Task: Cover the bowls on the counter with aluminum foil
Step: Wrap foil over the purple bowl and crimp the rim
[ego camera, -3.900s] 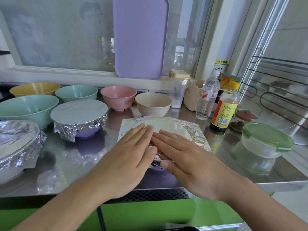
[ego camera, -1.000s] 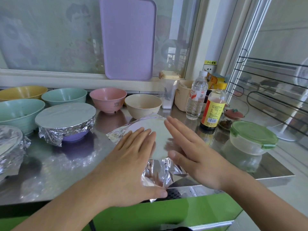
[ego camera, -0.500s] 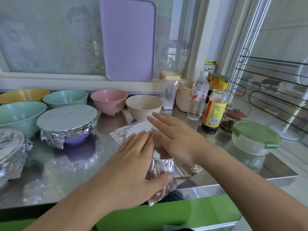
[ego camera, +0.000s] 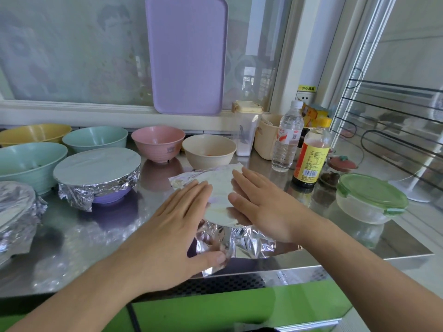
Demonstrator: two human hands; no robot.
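A crinkled sheet of silver aluminum foil (ego camera: 221,195) lies over a bowl near the front edge of the shiny steel counter (ego camera: 96,236); the bowl itself is almost wholly hidden, with only a dark sliver showing under the foil's front skirt. The left hand (ego camera: 177,226) lies flat on the foil's 9 o'clock side, fingers straight and together pointing toward 1 o'clock, while its thumb presses the crumpled foil skirt at 6 o'clock. The right hand (ego camera: 261,204) rests flat on the 3 o'clock side, fingers straight and pointing toward 11 o'clock, thumb spread toward the middle. Neither hand grasps anything; both press with relaxed, extended fingers, and a strip of smooth foil shows between them.

At 10 o'clock from the hands stands a purple bowl already capped with foil (ego camera: 97,173). A second foil-wrapped bowl (ego camera: 16,212) sits at the far 9 o'clock edge. Behind, uncovered, stand a large mint-green bowl (ego camera: 28,164), a yellow bowl (ego camera: 33,134), a smaller mint-green bowl (ego camera: 96,137), a pink bowl (ego camera: 158,142) and a beige bowl (ego camera: 209,150).
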